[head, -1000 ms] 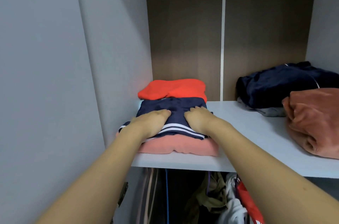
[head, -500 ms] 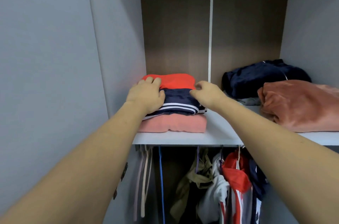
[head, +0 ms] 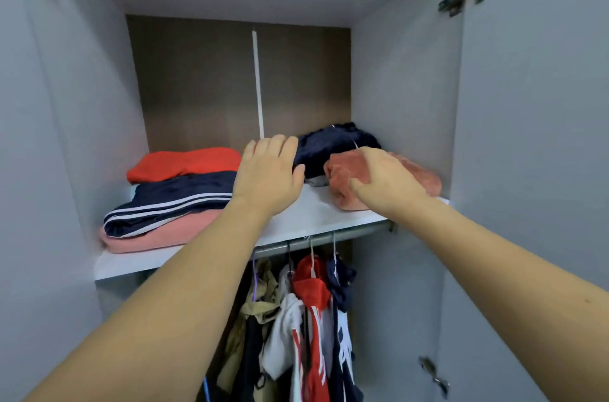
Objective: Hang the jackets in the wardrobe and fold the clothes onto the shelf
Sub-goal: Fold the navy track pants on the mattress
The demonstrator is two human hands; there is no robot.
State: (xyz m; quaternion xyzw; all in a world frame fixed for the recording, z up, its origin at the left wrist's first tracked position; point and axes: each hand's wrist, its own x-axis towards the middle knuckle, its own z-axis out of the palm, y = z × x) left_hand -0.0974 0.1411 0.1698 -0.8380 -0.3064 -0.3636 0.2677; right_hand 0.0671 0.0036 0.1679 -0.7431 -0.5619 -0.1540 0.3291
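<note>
Reaching into the upper shelf (head: 316,220) of the wardrobe (head: 405,88), we show both hands over the unfolded clothes at the right end.

Fig. (head view). L hand (head: 268,176): fingers straight and spread, holding nothing, raised just in front of the dark navy garment (head: 333,146); whether it touches the cloth we cannot tell. R hand (head: 384,179): fingers curled down onto the rust-orange fleece (head: 342,177), thumb at its near edge; it appears to pinch the fabric, tho the fingertips are hidden behind the hand.

Handling, as we judge it: the fleece looks thick, soft and light, w/ no stiffness, so it will sag and bunch if lifted by one corner. It should not slip; the pile looks grippy. Best hold is prob. two points along one edge or seam, one per hand, so it opens flat for folding. The navy garment behind it is crumpled and looks thinner and smoother, so likelier to slide; a piece of grey cloth (head: 318,182) shows under it and may drag along when it is pulled.

Count on the shelf: 3 folded items at the left, i.e. a red one (head: 184,164) at the back, and a navy one w/ white stripes (head: 171,200) lying on a pink one (head: 155,235). Unfolded at the right: 2 clear (navy, rust-orange), plus the grey bit, approx. 3.

Below, on the rail (head: 323,238): several hung garments (head: 306,319), overlapping too much to count; 3 hanger hooks are clear, and a purple hanger shows at the left.
</note>
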